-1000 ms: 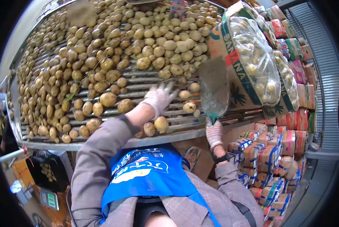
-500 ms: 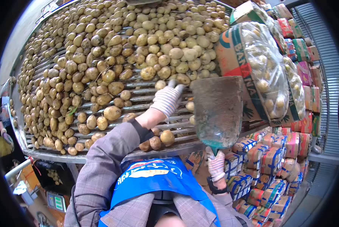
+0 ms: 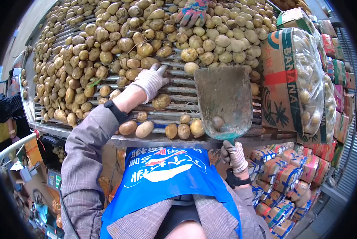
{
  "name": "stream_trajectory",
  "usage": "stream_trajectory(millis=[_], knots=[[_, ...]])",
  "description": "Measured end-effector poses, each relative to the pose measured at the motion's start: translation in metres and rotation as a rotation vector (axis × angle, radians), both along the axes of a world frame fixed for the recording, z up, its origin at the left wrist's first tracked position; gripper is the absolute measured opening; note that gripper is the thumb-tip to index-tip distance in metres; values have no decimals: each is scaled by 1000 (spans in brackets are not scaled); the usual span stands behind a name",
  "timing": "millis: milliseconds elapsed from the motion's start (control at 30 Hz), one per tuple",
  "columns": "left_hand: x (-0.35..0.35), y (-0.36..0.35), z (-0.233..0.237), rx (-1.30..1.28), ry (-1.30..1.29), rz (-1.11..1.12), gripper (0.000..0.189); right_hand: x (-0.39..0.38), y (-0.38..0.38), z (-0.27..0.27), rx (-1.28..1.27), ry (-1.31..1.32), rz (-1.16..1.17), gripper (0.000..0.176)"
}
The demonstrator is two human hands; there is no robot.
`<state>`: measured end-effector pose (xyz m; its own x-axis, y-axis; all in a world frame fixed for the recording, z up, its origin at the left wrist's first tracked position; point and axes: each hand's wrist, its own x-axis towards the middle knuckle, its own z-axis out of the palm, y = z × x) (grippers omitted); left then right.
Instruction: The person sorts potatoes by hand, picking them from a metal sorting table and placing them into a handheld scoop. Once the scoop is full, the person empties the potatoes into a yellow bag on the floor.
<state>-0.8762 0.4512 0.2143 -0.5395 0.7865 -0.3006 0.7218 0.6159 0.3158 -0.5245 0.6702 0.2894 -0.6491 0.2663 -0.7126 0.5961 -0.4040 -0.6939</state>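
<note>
My left hand [image 3: 149, 83], in a striped white glove with grey fingertips, reaches over the slatted metal rack [image 3: 182, 92]. Its fingers are stretched out and no potato shows in it. Just below it lies a potato [image 3: 161, 101]; more potatoes [image 3: 140, 63] lie above its fingers. With my right hand [image 3: 234, 156], also gloved, I grip the handle of a shovel [image 3: 225, 95]. The shovel's dirty, wide blade rests over the rack, and one small dark potato [image 3: 218, 122] sits in it near the handle end.
A co-worker's patterned glove [image 3: 193, 14] is among the potatoes at the top. Right of the shovel stands a banana carton [image 3: 282, 79] with plastic-wrapped potatoes. Stacked cartons [image 3: 286, 169] fill the lower right. The rack's metal front edge [image 3: 146, 141] runs before my apron. A scale [image 3: 54, 179] sits lower left.
My left hand has moved left, away from the shovel. A small potato now lies in the shovel, and a co-worker's glove has appeared at the top. The view has shifted.
</note>
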Motion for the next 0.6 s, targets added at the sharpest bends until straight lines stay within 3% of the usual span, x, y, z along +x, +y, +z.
stream_trajectory(millis=[100, 200, 267, 333, 400, 467, 500, 533, 600], knots=[[3, 2, -16, -19, -137, 105, 45, -8, -3, 8, 10, -41, 30, 24], [-1, -11, -24, 261, -296, 104, 50, -10, -5, 11, 29, -31, 61, 24], [0, -21, -11, 456, -260, 40, 52, -13, -5, 14, 62, -49, 103, 24], [5, -8, 19, 666, -555, 272, 51, -29, -8, 26, 145, -130, 167, 27], [15, 2, 40, 753, -163, -89, 48, -38, -9, 26, 171, -98, 263, 27], [32, 11, 55, 772, -338, -163, 70, -42, -9, 22, 99, -93, 249, 26], [34, 3, 78, 718, -324, -84, 86, -42, -7, 22, 72, -99, 222, 24], [39, -4, 78, 783, -292, 34, 80, -41, -5, 23, 45, -102, 192, 23], [50, -22, 50, 547, -235, 68, 74, -38, 1, 20, 6, -87, 152, 22]])
